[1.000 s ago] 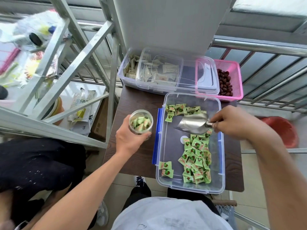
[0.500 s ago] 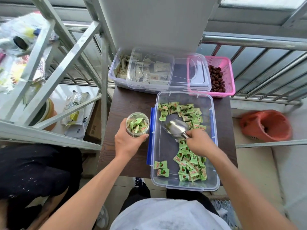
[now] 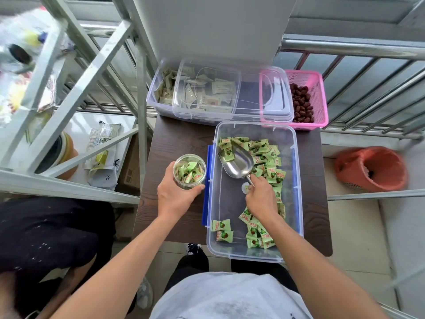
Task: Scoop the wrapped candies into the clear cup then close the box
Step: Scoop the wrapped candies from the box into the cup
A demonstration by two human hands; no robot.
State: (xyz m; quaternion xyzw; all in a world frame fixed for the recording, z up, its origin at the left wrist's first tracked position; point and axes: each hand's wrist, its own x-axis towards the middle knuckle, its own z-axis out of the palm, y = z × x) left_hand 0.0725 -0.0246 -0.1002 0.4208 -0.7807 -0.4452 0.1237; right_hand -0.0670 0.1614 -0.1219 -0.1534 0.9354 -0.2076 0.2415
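A clear plastic box (image 3: 230,255) with blue latches sits open on a dark wooden table (image 3: 174,143). Green wrapped candies (image 3: 264,155) lie along its far end and right side, and two more (image 3: 222,230) lie at its near left. My right hand (image 3: 261,199) grips the handle of a metal scoop (image 3: 238,163) inside the box, its mouth against the far candies. My left hand (image 3: 176,199) holds the clear cup (image 3: 189,171) upright just left of the box. The cup is partly filled with green candies.
Behind the box stands another clear box (image 3: 161,104) of pale packets with a loose clear lid (image 3: 232,97) across it. A pink basket (image 3: 318,97) of dark dates sits at the back right. Metal shelving (image 3: 76,100) stands left, a railing (image 3: 356,49) right, an orange bin (image 3: 372,169) on the floor.
My right hand swung the scoop from a high position at the box's right down into the box, and its mouth now points at the far candies. The cup has stayed beside the box.
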